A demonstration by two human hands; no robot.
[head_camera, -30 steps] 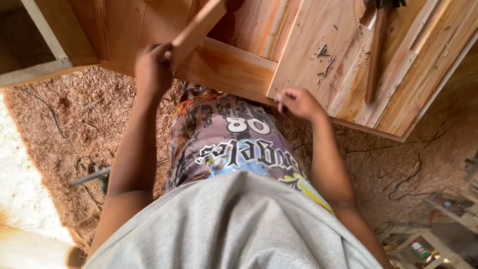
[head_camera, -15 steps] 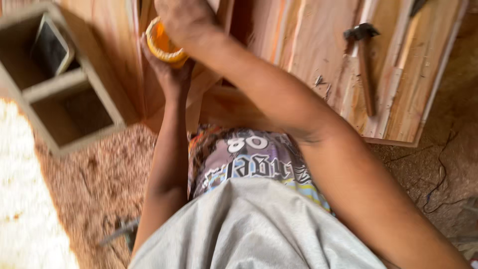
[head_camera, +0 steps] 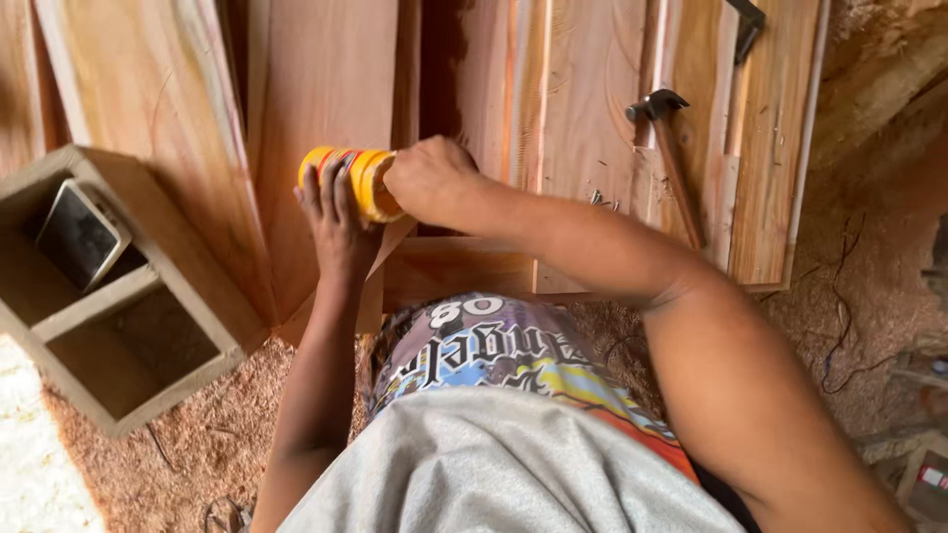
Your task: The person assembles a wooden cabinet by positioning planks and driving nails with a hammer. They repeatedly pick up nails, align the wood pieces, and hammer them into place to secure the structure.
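Both hands meet on the yellow container (head_camera: pixel 348 178) above the wooden boards (head_camera: pixel 326 89): the left hand (head_camera: pixel 336 222) wraps its body to steady it. The right hand (head_camera: pixel 430 178) closes around its end, as for twisting a lid.

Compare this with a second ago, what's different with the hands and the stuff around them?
The left hand let go of the wooden strip and now grips a yellow container. The right hand rose from the board's edge to clasp the container's end. The hammer stayed on the boards; the wooden box appears only through camera shift.
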